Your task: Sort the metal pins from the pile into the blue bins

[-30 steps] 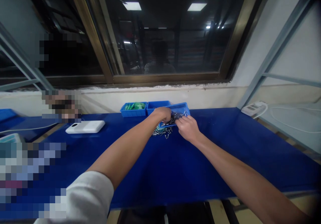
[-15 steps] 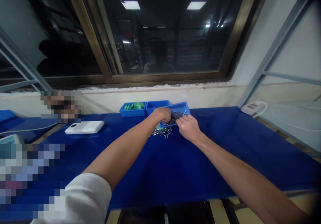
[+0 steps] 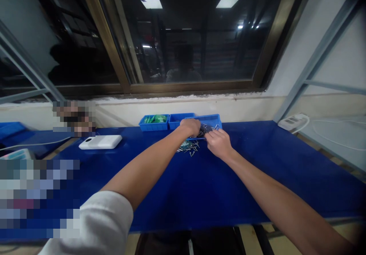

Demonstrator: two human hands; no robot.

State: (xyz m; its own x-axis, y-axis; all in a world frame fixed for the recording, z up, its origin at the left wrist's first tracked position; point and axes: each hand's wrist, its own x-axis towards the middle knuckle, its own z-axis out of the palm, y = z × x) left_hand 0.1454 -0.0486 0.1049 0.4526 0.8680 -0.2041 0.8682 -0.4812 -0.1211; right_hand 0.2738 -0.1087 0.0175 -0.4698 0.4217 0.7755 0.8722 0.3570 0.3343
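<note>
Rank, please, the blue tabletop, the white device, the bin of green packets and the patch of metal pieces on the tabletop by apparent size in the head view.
1. Blue tabletop, by far.
2. White device and bin of green packets: too alike to rank; the device looks longer, the bin taller.
3. Patch of metal pieces.

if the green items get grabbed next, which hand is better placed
Likely the left hand: it's nearer the green items; the right hand is farther away, near the metal pieces.
</note>
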